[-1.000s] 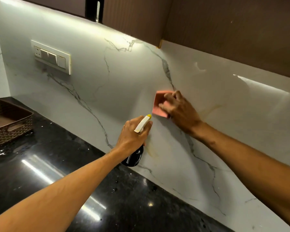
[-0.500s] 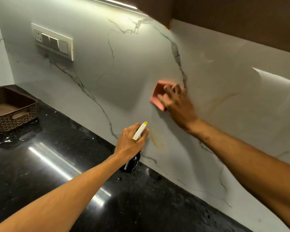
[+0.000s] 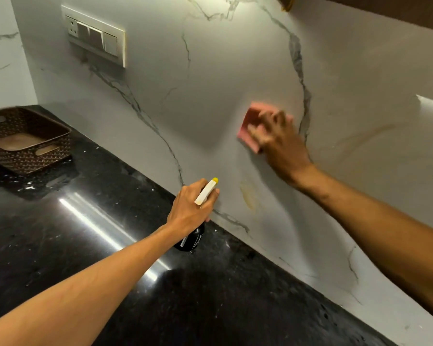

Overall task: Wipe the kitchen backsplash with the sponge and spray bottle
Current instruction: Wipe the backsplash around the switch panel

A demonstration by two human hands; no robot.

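The white marble backsplash (image 3: 210, 101) with grey veins fills the upper half of the head view. My right hand (image 3: 280, 143) presses a pink sponge (image 3: 249, 126) flat against it, and the fingers are blurred by motion. Lower down, my left hand (image 3: 193, 208) grips a dark spray bottle (image 3: 191, 239) with a white trigger head and yellow nozzle (image 3: 214, 181) pointing at the wall. The bottle's base stands on or just above the black counter (image 3: 85, 233). A yellowish stain (image 3: 248, 196) marks the backsplash just right of the nozzle.
A brown woven basket (image 3: 48, 156) sits on the counter at the far left. A switch and socket plate (image 3: 95, 36) is mounted on the backsplash upper left. Brown wall cabinets (image 3: 385, 11) hang above at the top right.
My right hand has slid the sponge slightly up along the backsplash. My left hand and the spray bottle have sunk toward the counter. The camera has tilted down.
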